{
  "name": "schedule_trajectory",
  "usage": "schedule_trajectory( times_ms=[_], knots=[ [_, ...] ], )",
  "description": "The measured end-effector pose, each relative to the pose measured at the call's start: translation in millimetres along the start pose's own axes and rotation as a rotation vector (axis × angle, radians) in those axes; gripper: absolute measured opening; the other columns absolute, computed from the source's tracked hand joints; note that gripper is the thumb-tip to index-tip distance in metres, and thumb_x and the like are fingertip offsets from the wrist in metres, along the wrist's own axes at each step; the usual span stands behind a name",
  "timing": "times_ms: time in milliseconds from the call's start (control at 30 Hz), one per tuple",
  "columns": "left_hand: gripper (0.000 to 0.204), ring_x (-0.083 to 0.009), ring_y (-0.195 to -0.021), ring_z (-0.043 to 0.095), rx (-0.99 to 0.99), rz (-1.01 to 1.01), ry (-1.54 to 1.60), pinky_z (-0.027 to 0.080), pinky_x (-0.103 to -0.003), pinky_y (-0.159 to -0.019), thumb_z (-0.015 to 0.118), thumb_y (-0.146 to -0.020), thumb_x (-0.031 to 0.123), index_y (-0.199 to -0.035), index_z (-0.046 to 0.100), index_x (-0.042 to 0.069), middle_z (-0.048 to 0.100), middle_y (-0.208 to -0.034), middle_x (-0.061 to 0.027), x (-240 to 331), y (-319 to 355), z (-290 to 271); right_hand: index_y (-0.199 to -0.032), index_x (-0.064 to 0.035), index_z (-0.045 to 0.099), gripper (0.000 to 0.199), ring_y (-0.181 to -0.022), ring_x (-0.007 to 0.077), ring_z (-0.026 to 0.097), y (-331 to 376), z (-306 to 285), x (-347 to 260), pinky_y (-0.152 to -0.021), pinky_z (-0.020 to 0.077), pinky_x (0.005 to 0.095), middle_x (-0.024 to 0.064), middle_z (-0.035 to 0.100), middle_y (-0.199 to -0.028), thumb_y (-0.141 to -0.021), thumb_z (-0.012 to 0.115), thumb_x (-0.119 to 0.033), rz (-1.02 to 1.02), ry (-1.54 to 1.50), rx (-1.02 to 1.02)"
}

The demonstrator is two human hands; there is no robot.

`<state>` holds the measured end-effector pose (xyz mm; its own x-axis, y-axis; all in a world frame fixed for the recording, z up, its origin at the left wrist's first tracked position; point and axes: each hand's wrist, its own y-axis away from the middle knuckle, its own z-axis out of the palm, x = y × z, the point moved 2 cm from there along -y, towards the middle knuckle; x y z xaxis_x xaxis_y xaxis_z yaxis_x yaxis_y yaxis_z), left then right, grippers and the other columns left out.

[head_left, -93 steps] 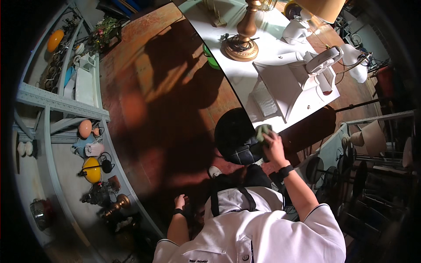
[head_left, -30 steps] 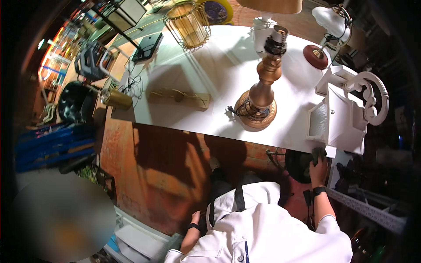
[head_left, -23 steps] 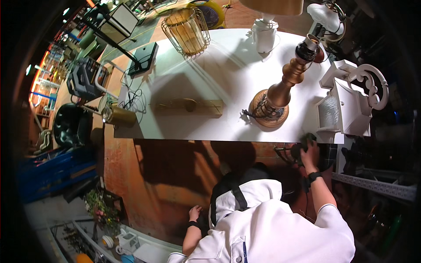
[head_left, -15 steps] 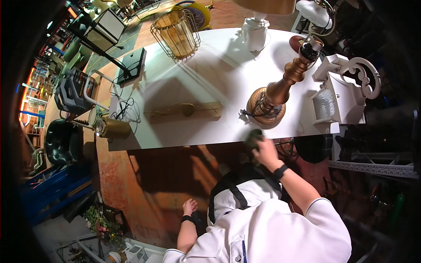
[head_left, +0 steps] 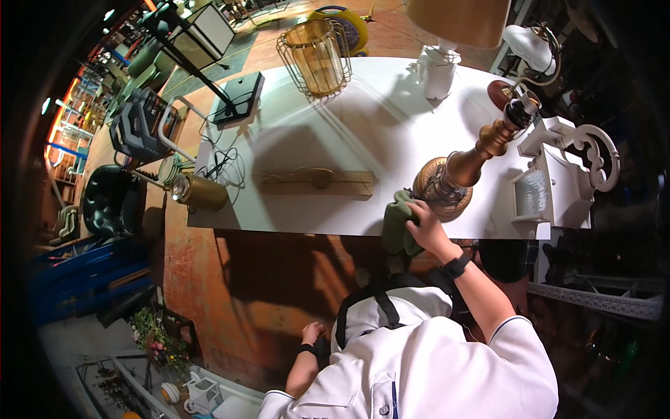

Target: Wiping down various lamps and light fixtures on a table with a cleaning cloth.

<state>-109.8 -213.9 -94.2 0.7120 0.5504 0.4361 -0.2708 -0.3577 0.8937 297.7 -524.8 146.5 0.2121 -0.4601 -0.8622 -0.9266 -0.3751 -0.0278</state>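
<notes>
My right hand (head_left: pixel 427 229) is closed on a dark green cloth (head_left: pixel 398 223), which hangs over the front edge of the white table (head_left: pixel 293 221). The cloth's upper end is close to the round base of a bronze turned lamp stand (head_left: pixel 466 167); whether they touch I cannot tell. The stand has a bare socket and no shade. Low beside my body, away from the table, my left hand (head_left: pixel 313 333) hangs with loosely bent fingers apart and seems to hold nothing.
On the table are a flat wooden piece (head_left: pixel 317 181), a wire-caged lamp (head_left: pixel 315 59), a brass cylinder (head_left: pixel 201 192), a white lamp with a tan shade (head_left: pixel 457 21) and a white lantern-like fixture (head_left: pixel 562 185). Loose black cords (head_left: pixel 222 162) lie at the left.
My right hand has brought the green cloth up from below the table edge to beside the lamp base. The whole view has shifted slightly; my left hand still hangs low.
</notes>
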Motion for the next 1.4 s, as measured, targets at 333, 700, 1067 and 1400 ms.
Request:
schedule_trajectory(
  times_ms=[333,700,1067,1400],
  knots=[
    [0.015,-0.0247,-0.072,0.059,0.063,-0.020,0.051,0.049,-0.038,-0.060,0.052,-0.084,0.016,-0.089,0.054,0.003,0.059,-0.084,-0.0124,-15,35,24,-0.112,-0.0021,0.056,0.051,-0.094,0.0376,0.052,-9,74,3,-0.082,0.0448,0.0423,0.0166,0.056,-0.106,-0.063,0.064,-0.015,-0.117,0.364,-0.478],
    [0.028,-0.0224,-0.083,0.062,0.070,-0.059,-0.125,0.048,-0.031,-0.072,0.051,-0.084,0.016,-0.102,0.059,-0.003,0.064,-0.092,-0.0120,6,59,45,-0.099,-0.0072,0.060,0.038,-0.086,0.0316,0.054,-24,68,23,-0.074,0.0468,0.0439,0.0137,0.055,-0.094,-0.062,0.064,-0.013,-0.144,0.665,-0.105],
    [0.028,-0.0259,-0.080,0.061,0.044,0.018,0.081,0.051,-0.040,-0.071,0.049,-0.086,0.019,-0.107,0.050,0.001,0.061,-0.092,-0.0152,1,19,30,-0.101,0.0016,0.060,0.033,-0.076,0.0196,0.061,37,-135,22,-0.071,0.0484,0.0312,0.0149,0.064,-0.081,-0.069,0.056,-0.010,0.508,-0.126,-0.011],
    [0.027,-0.0281,-0.083,0.063,0.013,0.074,-0.265,0.051,-0.033,-0.072,0.046,-0.085,0.014,-0.102,0.055,-0.006,0.062,-0.097,-0.0188,-9,24,31,-0.116,-0.0133,0.052,0.049,-0.111,0.0337,0.046,-53,-192,133,-0.094,0.0401,0.0411,0.0079,0.043,-0.130,-0.071,0.051,0.006,0.067,0.721,0.573]
  ],
)
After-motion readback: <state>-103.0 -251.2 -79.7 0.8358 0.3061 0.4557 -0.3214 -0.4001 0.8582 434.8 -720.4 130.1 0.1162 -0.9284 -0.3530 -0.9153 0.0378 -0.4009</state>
